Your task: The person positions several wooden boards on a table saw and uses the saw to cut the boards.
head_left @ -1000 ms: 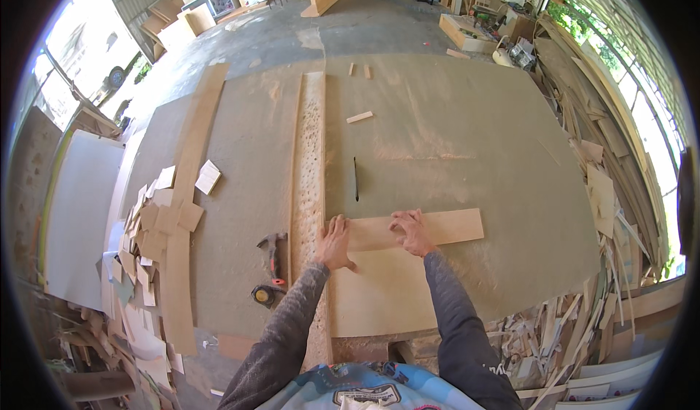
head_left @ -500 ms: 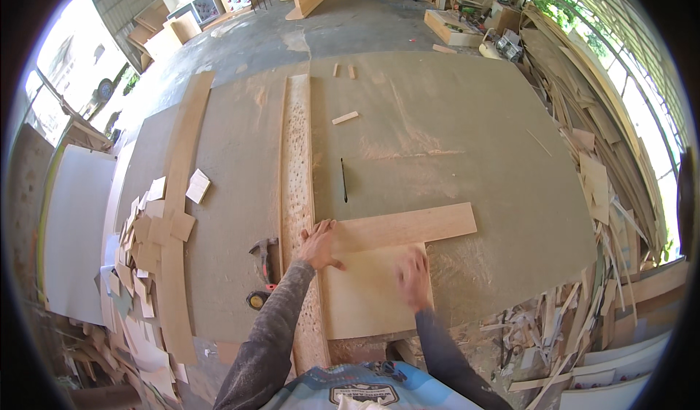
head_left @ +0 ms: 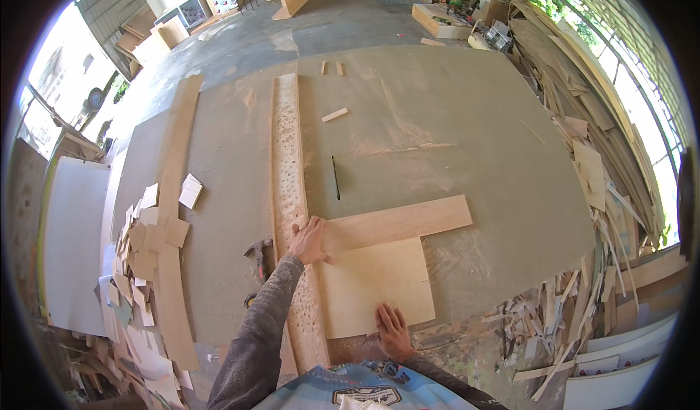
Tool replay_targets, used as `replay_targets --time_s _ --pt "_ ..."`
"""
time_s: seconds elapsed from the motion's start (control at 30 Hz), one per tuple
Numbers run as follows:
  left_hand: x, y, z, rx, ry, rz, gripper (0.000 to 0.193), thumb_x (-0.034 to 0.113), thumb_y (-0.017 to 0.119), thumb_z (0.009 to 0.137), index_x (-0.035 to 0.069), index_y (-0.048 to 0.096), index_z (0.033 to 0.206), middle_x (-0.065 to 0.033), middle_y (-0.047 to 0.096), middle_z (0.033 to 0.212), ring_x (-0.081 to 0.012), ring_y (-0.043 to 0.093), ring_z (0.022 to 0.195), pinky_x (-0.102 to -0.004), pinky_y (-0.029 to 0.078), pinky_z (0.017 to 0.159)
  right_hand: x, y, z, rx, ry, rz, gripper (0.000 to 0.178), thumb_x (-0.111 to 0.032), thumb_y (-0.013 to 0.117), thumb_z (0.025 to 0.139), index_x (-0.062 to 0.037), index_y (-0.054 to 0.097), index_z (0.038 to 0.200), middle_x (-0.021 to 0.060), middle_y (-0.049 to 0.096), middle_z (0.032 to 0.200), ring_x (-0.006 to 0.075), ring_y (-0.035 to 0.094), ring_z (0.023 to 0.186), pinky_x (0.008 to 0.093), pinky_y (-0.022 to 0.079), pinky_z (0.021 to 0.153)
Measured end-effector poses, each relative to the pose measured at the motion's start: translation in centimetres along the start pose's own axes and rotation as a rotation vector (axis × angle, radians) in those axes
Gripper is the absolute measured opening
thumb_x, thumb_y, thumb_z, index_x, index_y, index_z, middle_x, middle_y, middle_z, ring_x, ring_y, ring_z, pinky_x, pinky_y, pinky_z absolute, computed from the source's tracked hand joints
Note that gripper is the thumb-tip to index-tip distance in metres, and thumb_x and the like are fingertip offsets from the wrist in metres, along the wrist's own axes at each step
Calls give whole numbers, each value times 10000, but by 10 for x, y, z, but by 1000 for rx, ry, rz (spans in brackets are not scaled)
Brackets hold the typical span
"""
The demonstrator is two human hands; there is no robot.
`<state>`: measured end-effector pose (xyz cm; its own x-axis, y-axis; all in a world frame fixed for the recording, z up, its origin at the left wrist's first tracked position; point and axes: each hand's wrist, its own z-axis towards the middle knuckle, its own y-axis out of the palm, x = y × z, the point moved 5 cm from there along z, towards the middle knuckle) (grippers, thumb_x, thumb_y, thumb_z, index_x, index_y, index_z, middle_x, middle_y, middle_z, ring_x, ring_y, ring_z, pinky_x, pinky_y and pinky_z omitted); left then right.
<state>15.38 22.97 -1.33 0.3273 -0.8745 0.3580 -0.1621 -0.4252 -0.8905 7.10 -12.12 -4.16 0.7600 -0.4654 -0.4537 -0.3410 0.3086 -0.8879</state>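
Note:
My left hand point(head_left: 309, 241) lies open, fingers spread, where a long pitted wooden strip point(head_left: 289, 140) meets the left end of a short plank point(head_left: 408, 219). Against the plank's near edge sits a pale, square-cornered plywood panel point(head_left: 372, 282). My right hand point(head_left: 394, 331) rests open on the panel's near edge, its fingers stretched out flat. Beside my left forearm is a claw hammer point(head_left: 259, 253), partly hidden by the sleeve; only a bit of a round dark object point(head_left: 249, 300) shows below it. A thin black stick-like tool point(head_left: 336, 178) lies beyond the plank.
Small wood offcuts point(head_left: 335, 115) lie on the large worktop point(head_left: 474, 133). At left, a long board point(head_left: 175, 191) carries a heap of thin square pieces point(head_left: 146, 246). Scrap strips point(head_left: 547, 322) pile up at the right edge, with stacked boards point(head_left: 576, 104) behind.
My right hand has moved nearer to me, from the panel's far right part to its near edge. My left hand stays at the joint. The whole view has shifted slightly.

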Motion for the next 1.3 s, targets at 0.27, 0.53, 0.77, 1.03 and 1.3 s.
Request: replay_targets --time_s 0.27,0.53,0.77,1.03,1.3 --pt "3 -6 2 -1 16 -41 1277 466 981 351 6 426 1405 -143 439 1372 -326 439 1349 -532 286 1048 0 -7 5 -16 -19 -36 701 -374 735 864 -26 523 1434 126 454 1528 281 402 1449 483 296 1188" --pt "-15 -5 20 24 63 -33 1293 421 984 323 0 423 1410 -154 442 1353 -342 396 1349 -524 295 1044 2 -10 26 15 -6 35 674 -302 782 800 -3 585 1371 127 480 1504 285 423 1423 500 303 1171" --pt "-22 -18 43 -18 61 16 1309 340 994 271 1 427 1401 -135 448 1355 -336 395 1342 -513 301 1027 11 -13 53 2 -22 -21 634 -329 740 852 -15 575 1378 115 470 1517 264 416 1432 474 292 1180" --pt "-29 -27 60 12 76 32 1328 326 989 250 -13 426 1404 -132 460 1349 -325 405 1335 -500 303 1013 16 -10 70 -5 2 9 629 -315 753 839 -28 590 1375 105 475 1515 252 415 1432 464 279 1185" --pt "-30 -37 73 -29 50 14 1325 315 978 236 -17 438 1400 -127 467 1355 -308 411 1336 -468 301 1036 22 -9 83 -29 6 32 665 -303 752 840 -34 553 1414 104 448 1533 249 382 1452 463 254 1195"
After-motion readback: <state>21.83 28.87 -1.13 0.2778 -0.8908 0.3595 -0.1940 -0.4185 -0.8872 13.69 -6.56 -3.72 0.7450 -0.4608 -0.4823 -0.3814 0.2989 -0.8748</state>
